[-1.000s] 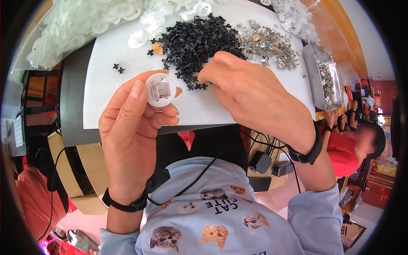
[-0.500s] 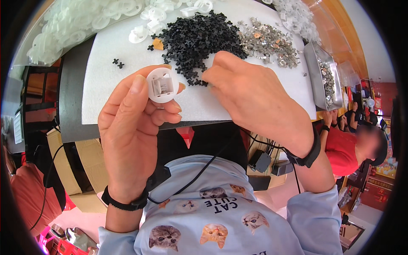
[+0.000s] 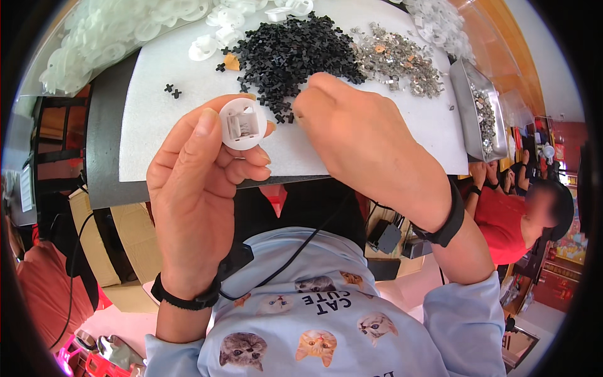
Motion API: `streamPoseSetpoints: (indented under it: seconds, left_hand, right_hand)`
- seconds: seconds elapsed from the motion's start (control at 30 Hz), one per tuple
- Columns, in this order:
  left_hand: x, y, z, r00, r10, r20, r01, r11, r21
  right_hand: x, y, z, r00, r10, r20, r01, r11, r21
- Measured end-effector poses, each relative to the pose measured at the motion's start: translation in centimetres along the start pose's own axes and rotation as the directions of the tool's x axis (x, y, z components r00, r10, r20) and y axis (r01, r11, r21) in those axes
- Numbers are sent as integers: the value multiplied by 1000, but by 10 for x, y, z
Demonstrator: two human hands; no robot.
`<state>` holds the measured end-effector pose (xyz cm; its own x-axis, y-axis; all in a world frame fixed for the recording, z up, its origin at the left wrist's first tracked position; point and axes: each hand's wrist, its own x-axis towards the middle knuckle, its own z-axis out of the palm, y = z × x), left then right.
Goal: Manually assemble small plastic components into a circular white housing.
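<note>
So that its cavity (image 3: 242, 127) faces us, presumably, our left hand (image 3: 195, 169) pinches one white disc (image 3: 244, 124), near-left of the black cross pile (image 3: 295, 56); our right hand (image 3: 370, 141), bunched over the pile's near edge: contents hidden, we cannot tell.

Dark capital lettering (image 3: 326, 300) stands on the light blue shirt (image 3: 282, 342), lower centre; large dark letters (image 3: 507, 342) mark a pale board (image 3: 521, 347), lower right.
</note>
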<state>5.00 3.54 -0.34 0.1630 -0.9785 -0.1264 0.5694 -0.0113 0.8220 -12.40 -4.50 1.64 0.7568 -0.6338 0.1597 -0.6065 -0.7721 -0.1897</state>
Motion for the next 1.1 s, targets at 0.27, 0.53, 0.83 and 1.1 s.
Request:
streamPoseSetpoints:
  seconds: [0.27, 0.53, 0.83, 1.1]
  left_hand:
    - [-1, -4, -3, 1000, 16, 7, -16, 1000, 16]
    - [0, -6, 1, 999, 34, -18, -35, 999, -14]
    - [-1, -7, 6, 1000, 11, 22, -12, 999, 36]
    - [-1, -7, 6, 999, 2, 45, -4, 999, 51]
  right_hand:
    - [-13, 10, -12, 880, 391, 269, -472, 779, 413]
    - [-22, 16, -18, 969, 219, 114, -245, 913, 327]
    - [-29, 26, -12, 998, 56, -12, -52, 965, 256]
    - [-26, -6, -8, 997, 48, 57, -40, 991, -125]
